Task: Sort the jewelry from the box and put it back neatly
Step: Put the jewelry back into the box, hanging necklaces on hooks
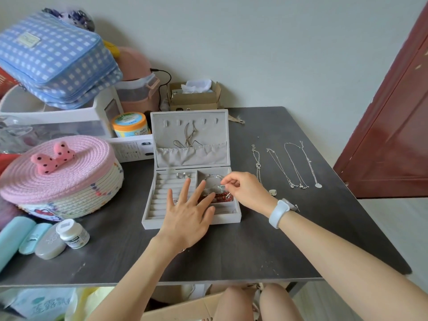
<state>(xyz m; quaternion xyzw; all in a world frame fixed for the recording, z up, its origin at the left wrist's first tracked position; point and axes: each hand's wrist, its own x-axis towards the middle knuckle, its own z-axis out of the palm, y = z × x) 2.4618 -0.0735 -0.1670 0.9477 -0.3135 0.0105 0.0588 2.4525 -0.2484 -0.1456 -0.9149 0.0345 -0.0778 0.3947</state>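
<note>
At table centre, an open grey jewelry box (pixel 192 214) stands on the dark table (pixel 231 251), lid (pixel 190 137) propped upright at 12 o'clock of the tray. Tray layout: ring rolls on the 9 o'clock side, open compartments on the 3 o'clock side.

Left hand (pixel 187 212): fingers straight and spread, palm down over the ring rolls and the tray's front edge, holding nothing. Judged to be steadying the box while the other hand works; actual contact cannot be confirmed.

Right hand (pixel 243 191): thumb and forefinger pinched on a small silver piece (pixel 222 186) above the 3 o'clock compartments. Too small to identify; possibly a chain end or clasp. A pale wristband (pixel 279 213) sits on that wrist.

Contents still in the box: a silver bangle (pixel 213 176) in the far right compartment, a red bead bracelet (pixel 220 197) just nearer, rings (pixel 181 175) on the top roll, cords (pixel 188 137) hanging from the lid hooks into the pocket.

At 3 o'clock of the box, four silver necklaces (pixel 294 165) lie stretched side by side, apart from one another, presumably to keep the chains from tangling. A small pendant (pixel 272 192) lies beside the right wrist.

Judgement: sorting is under way and returning has not begun.
</note>
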